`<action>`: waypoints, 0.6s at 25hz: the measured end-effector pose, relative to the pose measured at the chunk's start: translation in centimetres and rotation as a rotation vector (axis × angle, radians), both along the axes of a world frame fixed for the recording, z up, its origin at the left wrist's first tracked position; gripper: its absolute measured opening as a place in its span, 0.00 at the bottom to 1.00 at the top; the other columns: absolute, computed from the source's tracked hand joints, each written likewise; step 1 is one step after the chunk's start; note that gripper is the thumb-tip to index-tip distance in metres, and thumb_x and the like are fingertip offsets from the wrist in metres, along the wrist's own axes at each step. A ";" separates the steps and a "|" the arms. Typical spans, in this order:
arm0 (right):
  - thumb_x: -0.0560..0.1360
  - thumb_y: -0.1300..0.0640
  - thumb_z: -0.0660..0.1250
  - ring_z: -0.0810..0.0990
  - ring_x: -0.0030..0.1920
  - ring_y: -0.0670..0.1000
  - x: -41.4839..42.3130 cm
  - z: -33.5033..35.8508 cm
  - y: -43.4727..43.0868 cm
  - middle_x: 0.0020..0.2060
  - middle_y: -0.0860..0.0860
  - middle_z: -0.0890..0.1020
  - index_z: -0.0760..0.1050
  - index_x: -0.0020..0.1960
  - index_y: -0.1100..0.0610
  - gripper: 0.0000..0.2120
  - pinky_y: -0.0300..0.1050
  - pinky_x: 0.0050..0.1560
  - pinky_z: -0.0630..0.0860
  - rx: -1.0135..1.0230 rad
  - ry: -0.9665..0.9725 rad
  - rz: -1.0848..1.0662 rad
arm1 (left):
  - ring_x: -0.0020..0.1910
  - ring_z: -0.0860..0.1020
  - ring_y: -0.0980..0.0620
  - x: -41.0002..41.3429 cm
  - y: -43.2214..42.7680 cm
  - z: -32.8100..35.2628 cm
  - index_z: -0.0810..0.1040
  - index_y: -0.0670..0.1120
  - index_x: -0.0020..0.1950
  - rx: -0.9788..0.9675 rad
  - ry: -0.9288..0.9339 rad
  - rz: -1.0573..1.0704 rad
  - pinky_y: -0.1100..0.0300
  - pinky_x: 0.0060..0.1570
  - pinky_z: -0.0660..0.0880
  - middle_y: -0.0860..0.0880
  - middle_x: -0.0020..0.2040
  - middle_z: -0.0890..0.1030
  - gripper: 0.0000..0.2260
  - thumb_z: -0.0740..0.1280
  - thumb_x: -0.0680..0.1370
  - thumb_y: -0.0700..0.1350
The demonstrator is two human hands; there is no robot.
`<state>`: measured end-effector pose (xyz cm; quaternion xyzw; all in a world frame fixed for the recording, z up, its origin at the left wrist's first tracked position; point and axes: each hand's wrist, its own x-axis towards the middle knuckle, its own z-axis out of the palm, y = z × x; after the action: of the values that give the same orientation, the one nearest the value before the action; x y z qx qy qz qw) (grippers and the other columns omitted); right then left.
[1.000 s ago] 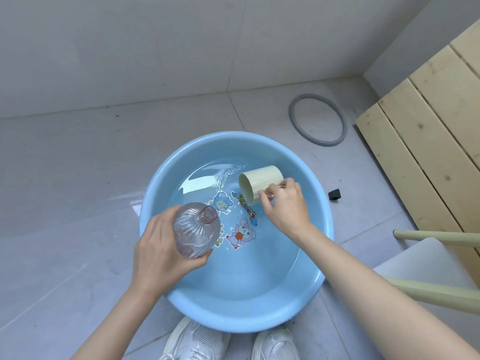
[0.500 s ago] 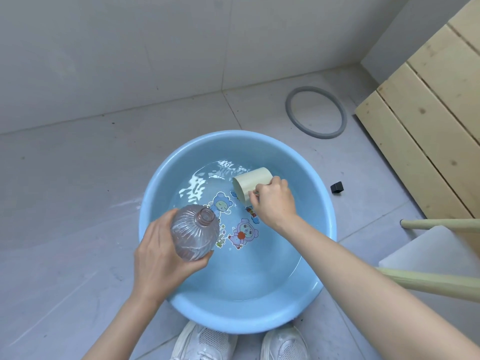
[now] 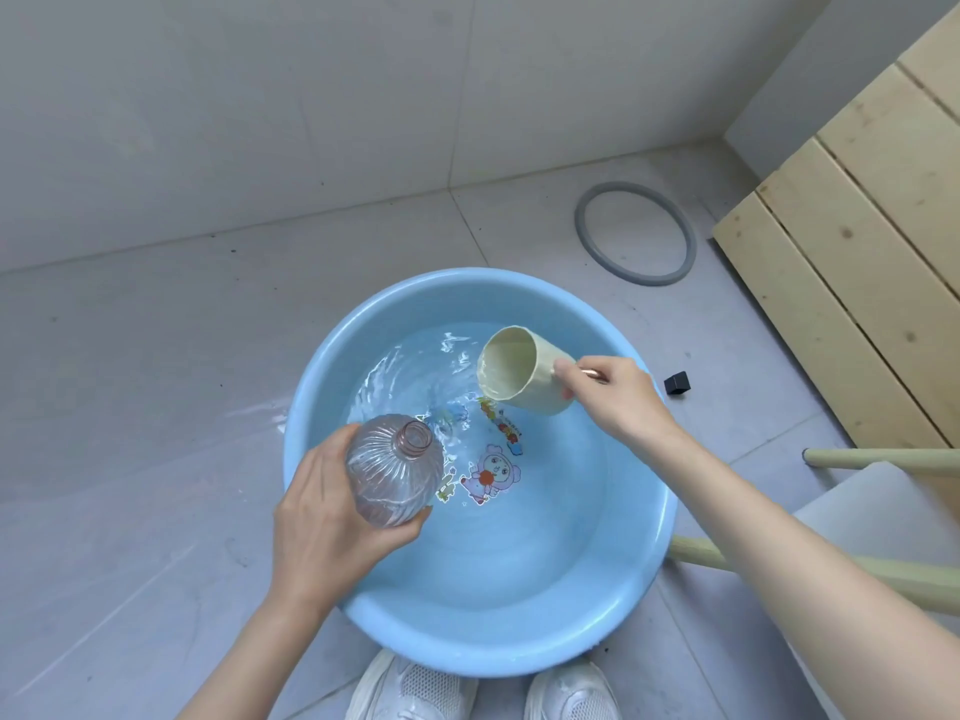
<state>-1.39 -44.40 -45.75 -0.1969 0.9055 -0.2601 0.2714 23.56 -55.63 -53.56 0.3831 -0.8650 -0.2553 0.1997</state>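
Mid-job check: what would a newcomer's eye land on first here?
The blue basin of rippling water fills the centre. Over it, the right hand tilts a cream cup at the far side, the left hand holds a clear ribbed bottle near the left rim. A grey ring lies beyond.

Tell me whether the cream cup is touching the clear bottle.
Apart. The head view shows rippled water between the cream cup and the clear bottle.

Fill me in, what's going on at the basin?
A person works over a blue basin of rippling water on the floor. The left hand grips a clear ribbed bottle, open mouth up, above the basin. The right hand holds a cream cup by its handle, tipped sideways above the water. No pour visible.
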 end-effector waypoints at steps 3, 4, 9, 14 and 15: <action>0.76 0.44 0.64 0.72 0.38 0.51 0.3 1.7 1.4 0.33 0.53 0.72 0.76 0.34 0.58 0.20 0.48 0.42 0.72 -0.111 -0.121 -0.061 | 0.54 0.72 0.50 0.0 0.0 0.0 0.69 0.42 0.64 -0.005 0.010 0.003 0.60 0.51 0.68 0.46 0.56 0.79 0.41 0.67 0.59 0.66; 0.76 0.45 0.65 0.73 0.39 0.51 0.5 2.3 1.8 0.34 0.54 0.73 0.76 0.34 0.59 0.20 0.54 0.49 0.76 -0.163 -0.153 -0.082 | 0.54 0.72 0.50 0.0 0.0 0.0 0.69 0.42 0.64 -0.006 0.015 0.005 0.60 0.51 0.68 0.46 0.56 0.79 0.41 0.67 0.59 0.66; 0.77 0.51 0.65 0.80 0.47 0.54 2.5 6.5 3.8 0.37 0.55 0.79 0.77 0.33 0.60 0.18 0.49 0.57 0.77 -0.403 -0.296 -0.198 | 0.56 0.71 0.49 0.1 0.0 -0.5 0.69 0.39 0.66 -0.037 0.024 0.004 0.59 0.52 0.67 0.43 0.57 0.79 0.46 0.79 0.55 0.60; 0.70 0.47 0.72 0.83 0.50 0.47 5.9 7.6 5.0 0.35 0.51 0.80 0.77 0.30 0.59 0.18 0.43 0.53 0.80 -0.489 -0.346 -0.269 | 0.56 0.72 0.50 0.3 -0.1 -0.5 0.71 0.39 0.65 -0.030 0.066 -0.003 0.60 0.53 0.67 0.43 0.57 0.80 0.48 0.83 0.51 0.55; 0.71 0.45 0.71 0.83 0.52 0.48 6.5 7.5 4.9 0.36 0.52 0.80 0.76 0.30 0.59 0.19 0.42 0.53 0.80 -0.496 -0.348 -0.268 | 0.56 0.72 0.50 0.3 -0.1 -0.5 0.71 0.39 0.65 -0.020 0.082 -0.002 0.60 0.53 0.67 0.43 0.57 0.80 0.47 0.83 0.51 0.55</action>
<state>5.07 -39.49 -38.30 -0.0889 0.7725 -0.5358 0.3290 23.86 -55.73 -54.06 0.3696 -0.8589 -0.2622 0.2385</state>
